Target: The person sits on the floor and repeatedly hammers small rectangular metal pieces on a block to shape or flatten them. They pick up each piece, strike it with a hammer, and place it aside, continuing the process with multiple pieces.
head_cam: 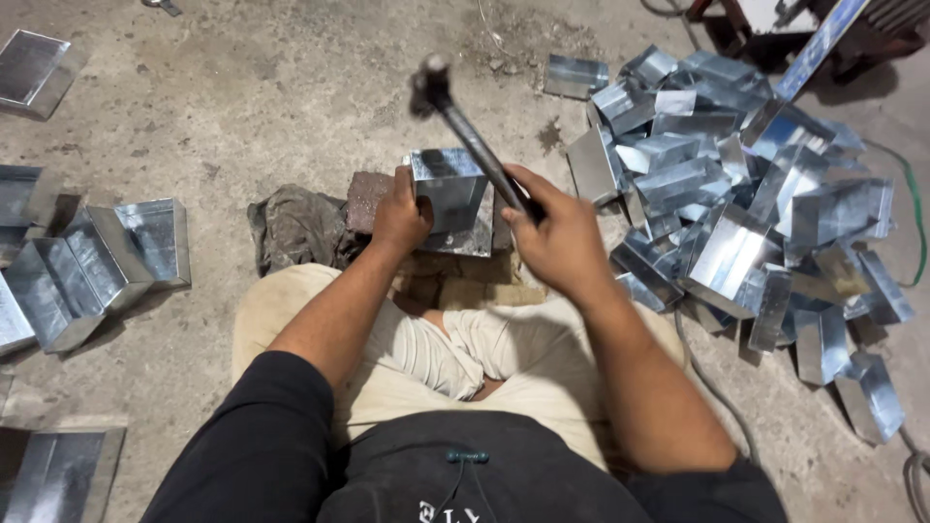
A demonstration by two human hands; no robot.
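Observation:
My left hand (400, 213) grips the left side of a small folded sheet-metal box piece (448, 184) that stands on a flat block (465, 237) in front of my knees. My right hand (562, 237) is closed around the handle of a dark hammer (475, 140). The hammer's head (431, 77) is raised above and beyond the metal piece, away from me. I sit on the concrete floor with my legs folded, in light trousers and a dark top.
A large heap of shiny folded metal pieces (736, 213) lies to my right. More formed metal pieces (107, 257) lie at my left, with others at the far left corners. A crumpled grey rag (300, 228) sits beside the block. A cable (911, 223) runs along the right.

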